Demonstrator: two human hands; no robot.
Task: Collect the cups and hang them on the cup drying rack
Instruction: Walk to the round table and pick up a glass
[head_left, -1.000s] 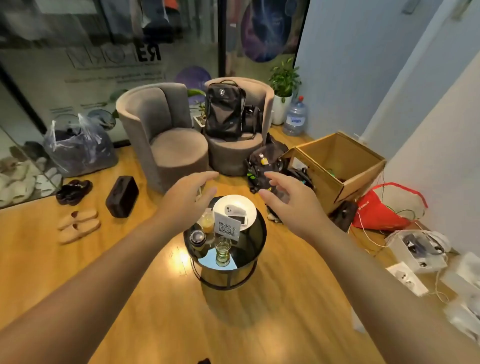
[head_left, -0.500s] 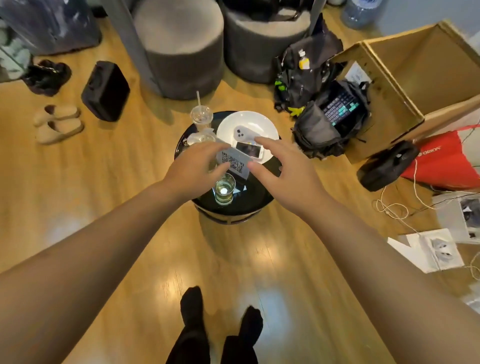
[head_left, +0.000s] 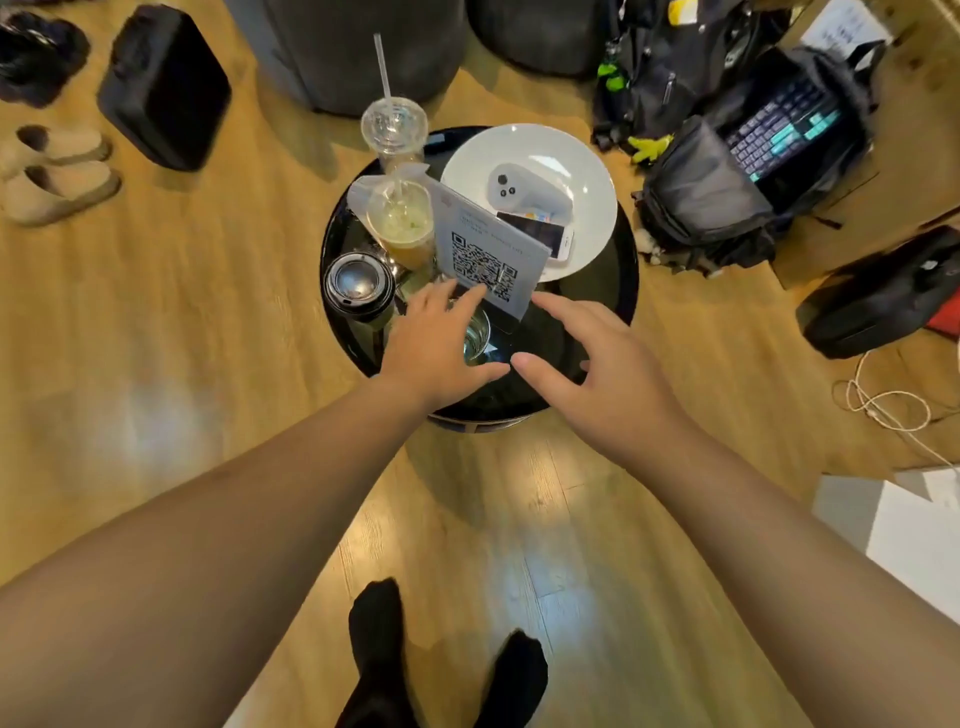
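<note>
The step in hand looks like the first pick-up: collecting a cup from the round black tabletop (head_left: 597, 312). Both hands hover over its near edge with fingers spread and loose, grasping nothing. The left hand (head_left: 441, 343) sits directly above a small clear drinking glass (head_left: 478, 338), hiding most of it; whether the fingers touch the glass I cannot tell. The right hand (head_left: 576, 358) is just beside it, thumb pointing toward the left thumb.

Other cups stand farther back: a dark lidded takeaway cup (head_left: 358, 286) to the left, a plastic cup holding a pale yellow drink (head_left: 402, 223), and behind that an empty clear plastic cup with a straw (head_left: 394, 127). A QR code sign (head_left: 485, 254) stands just behind the glass, leaning against a white plate (head_left: 587, 176) that carries a phone and a white case.

The next move probably calls for closing the left fingers round the glass and lifting it straight up, clear of the sign. The glass seems to hold liquid, so it should stay level. No drying rack is in view.
</note>
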